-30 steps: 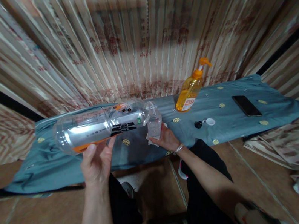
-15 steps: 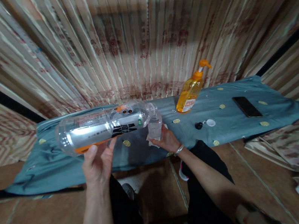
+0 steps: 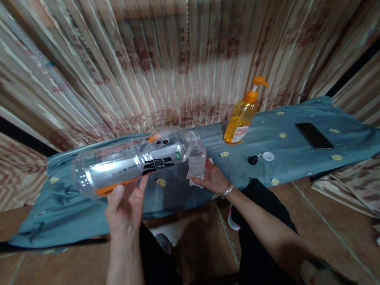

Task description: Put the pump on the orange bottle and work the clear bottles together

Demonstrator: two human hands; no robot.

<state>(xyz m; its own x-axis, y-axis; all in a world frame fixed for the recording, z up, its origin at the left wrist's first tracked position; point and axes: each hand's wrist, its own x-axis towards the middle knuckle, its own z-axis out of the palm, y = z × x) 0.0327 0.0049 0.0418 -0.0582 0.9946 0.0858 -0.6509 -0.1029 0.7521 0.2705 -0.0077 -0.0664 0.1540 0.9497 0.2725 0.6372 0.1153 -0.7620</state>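
Note:
My left hand (image 3: 124, 209) grips a large clear plastic bottle (image 3: 129, 161) with a silver and orange label, held on its side above the blue-grey cloth (image 3: 59, 213). The bottle's open mouth touches the top of a small clear bottle (image 3: 196, 159) standing upright on the cloth. My right hand (image 3: 211, 178) is wrapped round the base of the small bottle, with a bit of white paper under it.
An orange pump bottle (image 3: 242, 116) stands further back on the cloth. A black cap (image 3: 251, 159) and a white cap (image 3: 267, 155) lie right of my right hand. A black phone (image 3: 313, 135) lies at the right end. Striped patterned sheets rise behind.
Barely anything differs. The large bottle has dipped slightly with my left hand; both bottles stay mouth to mouth.

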